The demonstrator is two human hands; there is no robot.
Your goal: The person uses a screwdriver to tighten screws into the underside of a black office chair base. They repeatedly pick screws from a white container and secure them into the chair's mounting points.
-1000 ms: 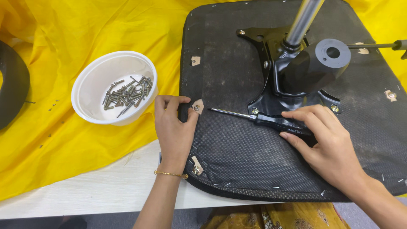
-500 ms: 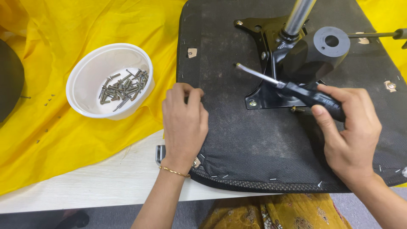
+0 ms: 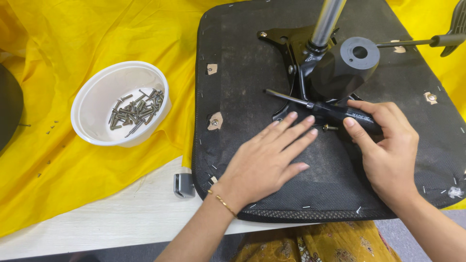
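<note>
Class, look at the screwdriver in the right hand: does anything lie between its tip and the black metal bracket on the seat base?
Nothing visible does. The screwdriver shaft reaches over the bracket unobstructed; the left hand lies flat on the seat base, below the shaft.

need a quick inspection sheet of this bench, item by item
surface: pale table partly under a yellow cloth.
job's things: black seat base lies underside up, over the table's near edge; black bracket with a metal column on it; screwdriver lies tilted across the bracket.
clutter: white bowl of screws on the cloth; a few loose screws left of it; small grey clip by the seat's corner.
grippers: left hand flat on the seat; right hand holds the screwdriver handle.
cables: nothing seen.
surroundings: dark round part at the left edge; lever at top right.
</note>
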